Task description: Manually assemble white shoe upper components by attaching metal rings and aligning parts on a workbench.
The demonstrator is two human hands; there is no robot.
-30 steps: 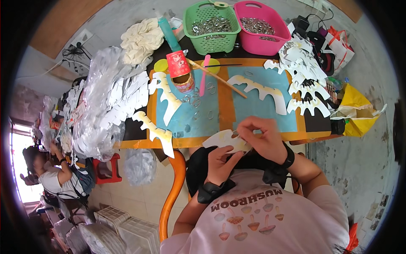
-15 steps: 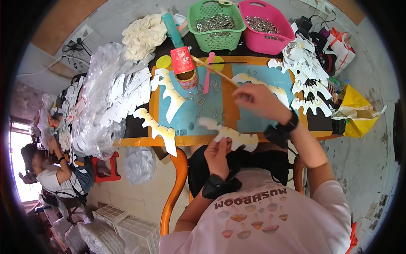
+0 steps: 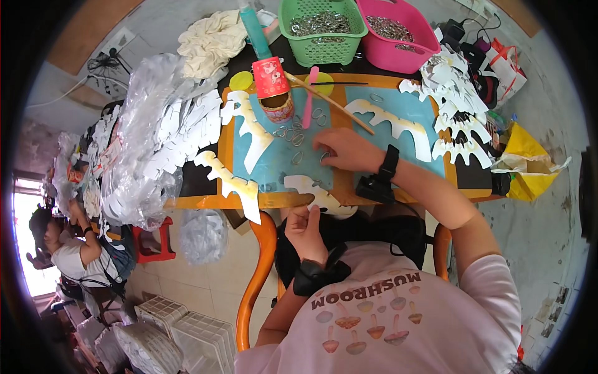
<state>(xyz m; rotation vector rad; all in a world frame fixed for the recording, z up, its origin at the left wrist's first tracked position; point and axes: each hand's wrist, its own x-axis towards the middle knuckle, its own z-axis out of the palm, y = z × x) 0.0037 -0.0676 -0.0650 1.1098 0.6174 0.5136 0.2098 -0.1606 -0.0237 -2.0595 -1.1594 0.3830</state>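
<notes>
My left hand [image 3: 306, 235] is closed at the table's front edge, its thumb and fingers pinching a white scalloped cutout [image 3: 303, 182]. Part of that cutout hides behind the fingers. Over the blue mat, my right hand [image 3: 350, 151] has its fingers bent together on a small metal ring [image 3: 324, 157]. Several loose metal rings [image 3: 293, 134] lie to its left. Past them stands a patterned pot [image 3: 277, 108] with a red cup [image 3: 270, 76] behind it. A wooden stick [image 3: 342, 111] slants from the pot toward the right hand.
Yellow-edged cutouts [image 3: 249, 134] lie on the mat's left, another cutout [image 3: 393, 124] on the right. Green [image 3: 324, 50] and pink [image 3: 398, 56] baskets hold metal pieces at the back. Plastic bags [image 3: 140, 124] heap up at left. A person [image 3: 84, 255] sits far left.
My right hand has moved left, away from the wooden stick's end, down to a ring on the mat. My left hand has shifted slightly left with the cutout, which now sits lower.
</notes>
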